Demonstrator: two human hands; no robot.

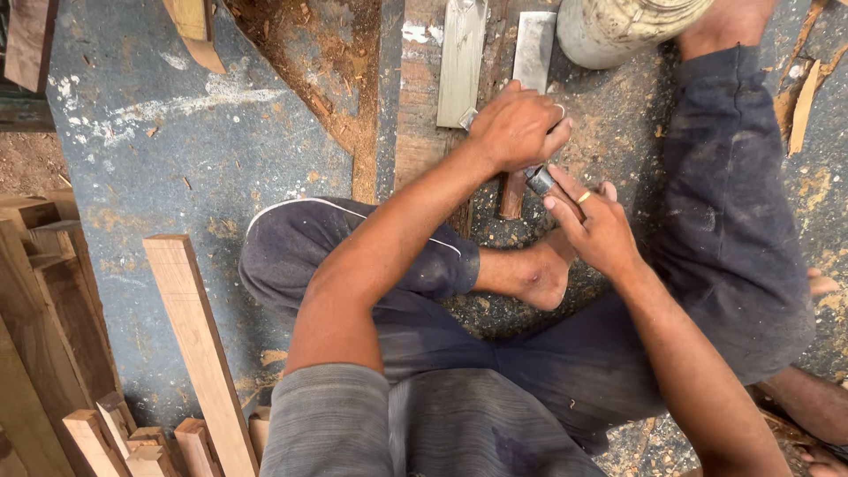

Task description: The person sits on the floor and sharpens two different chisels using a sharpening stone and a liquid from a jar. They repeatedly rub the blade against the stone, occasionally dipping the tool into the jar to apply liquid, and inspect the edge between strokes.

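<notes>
Gripping a small wooden-handled chisel [528, 181] from above, the left hand [517, 128] is seen clenched over the tool's upper part, while the right hand [594, 225] is closed around its metal collar and handle from below, thumb and forefinger pinched near the ferrule. The tool is held just above the sawdust-strewn floor [177, 150], close to 2 flat sharpening stones [462, 57] and directly over a bare foot [539, 274]. A slip could be caused by the sawdust on the fingers, and the edge could then be driven toward the foot or the opposite hand, since both lie within its path. Whether the blade tip is exposed cannot be told, as it is hidden beneath the left hand. Loose timber lengths [199, 344] lie well apart at the left.
</notes>
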